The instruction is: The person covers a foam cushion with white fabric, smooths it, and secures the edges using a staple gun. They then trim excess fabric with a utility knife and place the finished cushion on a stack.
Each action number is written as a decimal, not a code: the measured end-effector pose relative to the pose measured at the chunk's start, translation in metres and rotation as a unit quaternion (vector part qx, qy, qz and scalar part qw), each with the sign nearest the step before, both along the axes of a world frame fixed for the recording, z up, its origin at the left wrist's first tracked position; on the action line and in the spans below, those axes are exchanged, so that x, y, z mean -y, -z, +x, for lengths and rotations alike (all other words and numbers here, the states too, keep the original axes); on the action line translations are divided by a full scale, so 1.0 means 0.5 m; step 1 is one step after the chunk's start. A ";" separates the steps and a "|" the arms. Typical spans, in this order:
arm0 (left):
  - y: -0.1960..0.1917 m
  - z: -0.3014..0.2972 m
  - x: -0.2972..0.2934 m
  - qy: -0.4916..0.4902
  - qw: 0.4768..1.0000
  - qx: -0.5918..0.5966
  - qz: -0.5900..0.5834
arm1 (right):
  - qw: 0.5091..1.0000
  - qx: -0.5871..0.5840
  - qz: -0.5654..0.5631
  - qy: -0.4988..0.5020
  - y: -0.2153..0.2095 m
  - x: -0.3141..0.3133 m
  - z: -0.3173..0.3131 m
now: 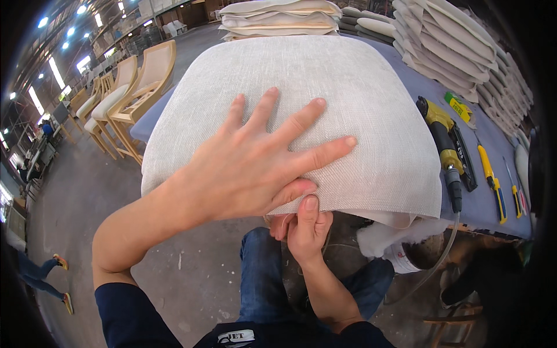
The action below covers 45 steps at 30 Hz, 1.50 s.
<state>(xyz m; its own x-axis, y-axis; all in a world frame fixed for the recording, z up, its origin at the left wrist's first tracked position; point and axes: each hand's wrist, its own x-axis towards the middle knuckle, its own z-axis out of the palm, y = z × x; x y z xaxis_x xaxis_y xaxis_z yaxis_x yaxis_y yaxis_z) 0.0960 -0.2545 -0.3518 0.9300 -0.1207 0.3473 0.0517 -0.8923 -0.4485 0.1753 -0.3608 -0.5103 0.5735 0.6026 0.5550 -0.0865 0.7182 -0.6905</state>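
Observation:
In front of me on the blue-covered table [413, 87] lies a seat cushion [377, 116] wrapped in light grey woven fabric, its rounded end away from me. My left hand [255, 153] rests flat across its top with the fingers spread wide. At the cushion's near edge, my right hand [309, 232] pinches the fabric edge, thumb on top and fingers curled beneath. The left thumb nearly meets the right thumb there. Loose fabric hangs below the edge to the right. The cushion's underside is hidden.
To the right lie a yellow-and-black staple gun [445, 139] with an air hose [451, 243], a yellow utility knife [493, 182] and a small box [458, 107]. Stacked covered pads [447, 43] stand behind. Wooden chairs [119, 93] are at the left. White stuffing [380, 238] hangs below the table.

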 end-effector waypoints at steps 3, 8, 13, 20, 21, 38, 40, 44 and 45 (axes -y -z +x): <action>0.003 0.000 -0.002 0.010 1.000 -0.001 -0.008 | 0.999 -0.007 0.007 0.032 0.013 -0.009 0.009; -0.049 -0.013 -0.015 0.021 0.996 -0.031 -0.078 | 0.996 0.026 -0.013 0.082 0.025 -0.027 0.005; -0.096 0.001 -0.012 0.021 0.996 0.090 -0.023 | 0.996 0.029 -0.016 0.082 0.031 -0.029 0.010; -0.028 -0.014 -0.019 -0.010 0.997 -0.004 -0.072 | 0.997 0.027 0.009 0.068 0.031 -0.041 0.014; -0.025 -0.009 -0.021 -0.004 0.997 -0.008 -0.076 | 0.997 0.031 0.012 0.071 0.031 -0.041 0.019; -0.009 -0.002 0.000 -0.004 0.999 -0.008 -0.049 | 0.981 0.126 0.091 0.118 0.039 -0.061 0.044; -0.005 -0.002 0.003 -0.005 0.999 -0.003 -0.032 | 0.980 0.141 0.090 0.111 0.045 -0.063 0.050; 0.005 0.004 0.018 -0.027 0.999 0.014 -0.011 | 0.984 0.141 0.061 0.093 0.063 -0.067 0.054; 0.009 0.005 0.021 -0.029 0.999 0.020 -0.013 | 0.987 0.127 0.049 0.087 0.070 -0.063 0.051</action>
<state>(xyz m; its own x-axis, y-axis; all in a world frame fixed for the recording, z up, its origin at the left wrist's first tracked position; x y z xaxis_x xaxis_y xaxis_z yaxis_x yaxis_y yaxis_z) 0.0985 -0.2648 -0.3561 0.9205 -0.0575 0.3866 0.1213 -0.8983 -0.4223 0.2006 -0.3291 -0.5454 0.4978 0.4440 0.7450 0.2111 0.7712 -0.6006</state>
